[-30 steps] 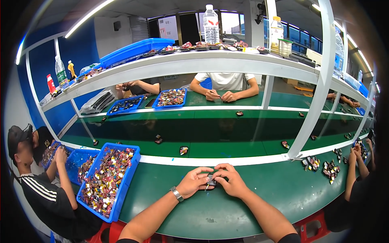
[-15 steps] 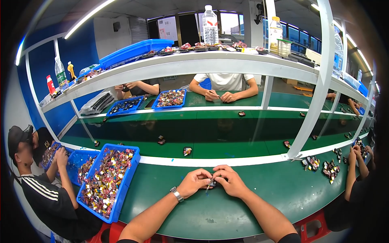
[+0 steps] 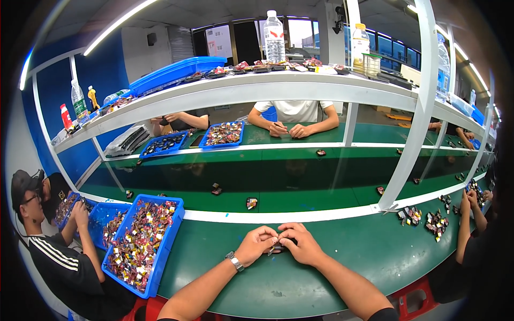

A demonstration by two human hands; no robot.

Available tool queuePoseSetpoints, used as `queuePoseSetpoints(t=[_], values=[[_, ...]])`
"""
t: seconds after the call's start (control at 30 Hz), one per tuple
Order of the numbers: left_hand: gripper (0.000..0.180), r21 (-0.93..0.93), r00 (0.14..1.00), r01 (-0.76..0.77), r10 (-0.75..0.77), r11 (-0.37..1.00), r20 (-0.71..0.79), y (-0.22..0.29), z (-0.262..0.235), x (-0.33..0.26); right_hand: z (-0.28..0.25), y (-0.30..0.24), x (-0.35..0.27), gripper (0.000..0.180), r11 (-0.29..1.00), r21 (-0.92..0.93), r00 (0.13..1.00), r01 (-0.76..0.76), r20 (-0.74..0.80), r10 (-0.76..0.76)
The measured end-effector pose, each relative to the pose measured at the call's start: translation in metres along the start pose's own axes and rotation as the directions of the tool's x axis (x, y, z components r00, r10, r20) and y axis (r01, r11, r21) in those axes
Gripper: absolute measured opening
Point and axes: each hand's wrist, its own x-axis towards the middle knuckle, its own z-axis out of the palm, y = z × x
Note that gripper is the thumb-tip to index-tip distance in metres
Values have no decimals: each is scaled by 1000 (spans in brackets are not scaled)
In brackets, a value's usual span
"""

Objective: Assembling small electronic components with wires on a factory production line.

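Just above the green tabletop (image 3: pixel 241 283), both my hands meet around a small dark piece (image 3: pixel 277 248). My left hand (image 3: pixel 257 246), with a metal-banded watch on its wrist, pinches the piece between thumb and fingers. From the other side, my right hand (image 3: pixel 301 245) closes its thumb and fingertips on it. The fingers cover most of the piece, so its exact kind cannot be made out. To the left of my left arm stands a blue tray (image 3: pixel 179 214) heaped with small parts in red, yellow, white and black.
A white rail (image 3: pixel 241 215) separates my tabletop from a green strip with scattered small parts (image 3: pixel 251 203). Overhead runs a white shelf (image 3: pixel 257 88) holding bottles and trays; a white post (image 3: pixel 409 123) rises at right. Parts lie in piles (image 3: pixel 436 224) at right. Co-workers (image 3: pixel 53 241) sit around.
My fingers have closed further over the dark piece, and the thin pale strip sticking out of it shows less. Small parts on the green strip have shifted slightly right. The view has shifted slightly.
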Motion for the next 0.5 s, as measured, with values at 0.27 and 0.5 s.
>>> queuePoseSetpoints(t=[0.27, 0.5], values=[[20, 101, 998, -57, 54, 993, 35, -1, 4, 1, -6, -10, -2, 10, 980, -181, 996, 86, -10, -89], [16, 51, 999, -23, 21, 998, 41, -4, -3, 2, -4, -17, -3, 12, 961, -239, 989, 138, -21, -147]])
